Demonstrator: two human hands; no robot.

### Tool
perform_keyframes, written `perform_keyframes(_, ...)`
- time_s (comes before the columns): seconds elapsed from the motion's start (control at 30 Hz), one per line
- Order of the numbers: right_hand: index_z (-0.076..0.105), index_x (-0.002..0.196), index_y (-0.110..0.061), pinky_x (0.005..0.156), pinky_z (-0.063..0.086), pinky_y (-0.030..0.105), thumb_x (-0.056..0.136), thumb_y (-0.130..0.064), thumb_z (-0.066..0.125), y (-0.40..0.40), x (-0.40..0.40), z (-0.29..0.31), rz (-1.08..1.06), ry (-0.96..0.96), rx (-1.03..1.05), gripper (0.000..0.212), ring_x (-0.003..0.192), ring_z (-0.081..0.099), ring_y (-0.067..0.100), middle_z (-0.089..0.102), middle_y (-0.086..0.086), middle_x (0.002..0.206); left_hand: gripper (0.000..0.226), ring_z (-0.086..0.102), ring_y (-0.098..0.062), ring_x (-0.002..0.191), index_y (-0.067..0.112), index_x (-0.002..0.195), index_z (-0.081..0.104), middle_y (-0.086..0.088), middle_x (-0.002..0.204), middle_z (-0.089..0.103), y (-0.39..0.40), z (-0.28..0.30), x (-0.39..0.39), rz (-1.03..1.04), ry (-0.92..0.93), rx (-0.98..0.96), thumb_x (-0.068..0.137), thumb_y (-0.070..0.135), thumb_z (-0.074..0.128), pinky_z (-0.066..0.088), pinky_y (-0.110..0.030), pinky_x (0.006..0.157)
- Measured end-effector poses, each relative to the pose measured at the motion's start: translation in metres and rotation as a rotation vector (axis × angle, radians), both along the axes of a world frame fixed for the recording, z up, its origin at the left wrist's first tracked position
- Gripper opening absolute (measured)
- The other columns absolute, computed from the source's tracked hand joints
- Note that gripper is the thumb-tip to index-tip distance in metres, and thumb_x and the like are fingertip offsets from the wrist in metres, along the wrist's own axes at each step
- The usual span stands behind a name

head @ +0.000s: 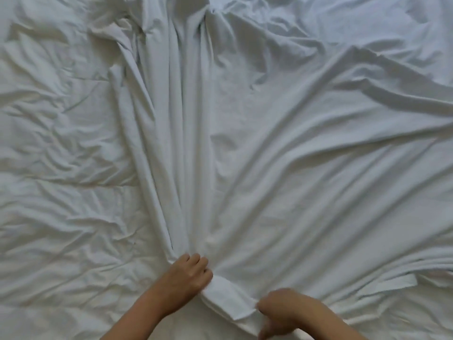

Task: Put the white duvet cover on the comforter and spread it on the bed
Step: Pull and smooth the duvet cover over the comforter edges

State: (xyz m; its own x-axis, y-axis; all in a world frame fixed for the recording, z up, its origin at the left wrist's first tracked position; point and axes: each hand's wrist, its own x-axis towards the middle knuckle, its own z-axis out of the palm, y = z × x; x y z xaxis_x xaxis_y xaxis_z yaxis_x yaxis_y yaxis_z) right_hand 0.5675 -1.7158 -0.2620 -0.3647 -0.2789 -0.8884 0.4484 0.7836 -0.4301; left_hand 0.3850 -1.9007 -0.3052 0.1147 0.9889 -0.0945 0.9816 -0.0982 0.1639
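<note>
Nearest the camera, the right hand point(286, 311) is curled, knuckles up, on the near edge of the smooth white cotton duvet cover point(282, 182); it is motion-blurred, and the fingers appear to pinch the hem, with the thumb pointing down toward the bottom of the view. Just beyond it, the left hand point(193, 271) has its fingers closed round a bunched gather of the same cover, where long folds fan away up the bed point(416, 25). Between the two hands a short folded band of hem point(228, 301) lies flat.

That cover drapes over the centre and right of the view, its pleats converging on the left hand. To the left lies the crinkled white quilted comforter point(61, 168), bare and stitched in panels, so it seems not yet to be inside the cover.

My reading is that the step in hand is finding and opening the cover's mouth along this near edge. To do it well, the hands should probably work apart along the hem, separating the top layer from the bottom one rather than hauling both together. Because the cloth is thin and clings to itself, a light pinch on a single layer would serve better than a fistful. Whether the opening lies at this edge cannot be told.
</note>
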Motion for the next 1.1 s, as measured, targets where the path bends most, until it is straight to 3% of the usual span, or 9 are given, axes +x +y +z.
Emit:
perform_keyframes(0.2, 0.055, 0.124, -0.026, 0.076, 0.045, 0.023, 0.096, -0.039, 0.052, 0.027, -0.105, 0.012, -0.826, 0.504, 0.197, 0.031, 0.085, 0.057, 0.004, 0.059, -0.015, 0.097, 0.038, 0.059, -0.038, 0.108, 0.009, 0.117, 0.050, -0.021, 0.114, 0.062, 0.021, -0.001, -0.076, 0.259, 0.014, 0.126, 0.079, 0.011, 0.048, 0.039, -0.042, 0.098)
perform_keyframes(0.43, 0.054, 0.128, -0.022, 0.083, 0.047, 0.027, 0.098, -0.033, 0.050, 0.032, -0.213, -0.016, -0.799, 0.813, 0.297, 0.033, 0.101, 0.059, 0.010, 0.061, -0.006, 0.115, 0.063, 0.040, -0.037, 0.136, 0.008, 0.129, 0.053, -0.026, 0.143, 0.044, 0.014, 0.006, -0.143, -0.045, -0.034, -0.062, 0.084, 0.052, 0.058, 0.033, -0.049, 0.110)
perform_keyframes(0.53, 0.048, 0.135, -0.021, 0.084, 0.045, 0.032, 0.097, -0.038, 0.051, 0.026, -0.265, -0.021, -0.759, 0.909, 0.328, 0.042, 0.110, 0.055, 0.017, 0.057, -0.001, 0.124, 0.055, 0.047, -0.038, 0.129, 0.004, 0.127, 0.055, -0.027, 0.139, 0.049, 0.004, 0.004, -0.180, 0.018, 0.019, 0.031, 0.095, 0.048, 0.048, 0.037, -0.046, 0.108)
perform_keyframes(0.63, 0.045, 0.135, -0.017, 0.082, 0.044, 0.033, 0.094, -0.043, 0.053, 0.017, -0.310, -0.027, -0.593, 1.030, 0.476, 0.049, 0.112, 0.051, 0.024, 0.052, 0.004, 0.126, 0.039, 0.051, -0.040, 0.120, -0.002, 0.122, 0.055, -0.030, 0.130, 0.054, 0.008, -0.009, -0.229, 0.188, 0.118, 0.180, 0.095, 0.024, 0.051, 0.037, -0.043, 0.103)
perform_keyframes(0.77, 0.019, 0.151, -0.017, 0.077, 0.039, 0.030, 0.090, -0.050, 0.057, 0.010, -0.358, -0.039, -0.626, 0.901, 0.554, 0.079, 0.104, 0.053, 0.026, 0.051, 0.008, 0.125, 0.042, 0.049, -0.045, 0.123, -0.001, 0.133, 0.051, -0.032, 0.139, 0.045, 0.026, -0.037, -0.296, 0.402, 0.225, 0.234, 0.092, 0.005, 0.057, 0.042, -0.052, 0.102)
perform_keyframes(0.9, 0.032, 0.141, -0.013, 0.065, 0.038, 0.033, 0.100, -0.024, 0.042, 0.014, -0.376, -0.058, -0.808, 0.816, 0.519, 0.043, 0.087, 0.060, 0.028, 0.061, 0.007, 0.100, 0.026, 0.045, -0.042, 0.128, 0.007, 0.117, 0.065, -0.025, 0.137, 0.051, 0.070, -0.042, -0.332, 0.424, 0.266, 0.230, 0.093, 0.010, 0.055, 0.034, -0.056, 0.106)
perform_keyframes(0.97, 0.044, 0.127, -0.012, 0.064, 0.038, 0.036, 0.103, -0.024, 0.035, 0.021, -0.370, -0.062, -0.807, 0.795, 0.484, 0.029, 0.086, 0.060, 0.032, 0.064, 0.009, 0.093, 0.013, 0.057, -0.037, 0.113, 0.005, 0.093, 0.068, -0.019, 0.111, 0.065, 0.093, -0.029, -0.334, 0.391, 0.235, 0.290, 0.088, 0.002, 0.056, 0.036, -0.055, 0.107)
perform_keyframes(1.03, 0.054, 0.117, -0.014, 0.066, 0.037, 0.038, 0.102, -0.025, 0.038, 0.033, -0.356, -0.060, -0.846, 0.798, 0.444, 0.024, 0.090, 0.059, 0.034, 0.066, 0.010, 0.096, 0.013, 0.062, -0.034, 0.075, 0.004, 0.075, 0.061, -0.017, 0.075, 0.061, 0.103, -0.011, -0.322, 0.343, 0.142, 0.391, 0.082, -0.004, 0.054, 0.050, -0.049, 0.092)
perform_keyframes(1.1, 0.062, 0.098, -0.022, 0.062, 0.040, 0.036, 0.097, -0.030, 0.049, 0.045, -0.339, -0.053, -0.948, 0.817, 0.350, 0.016, 0.082, 0.060, 0.026, 0.065, -0.001, 0.082, 0.013, 0.052, -0.030, 0.052, 0.007, 0.069, 0.056, -0.013, 0.060, 0.051, 0.095, 0.003, -0.293, 0.264, 0.019, 0.414, 0.078, -0.001, 0.049, 0.049, -0.036, 0.055)
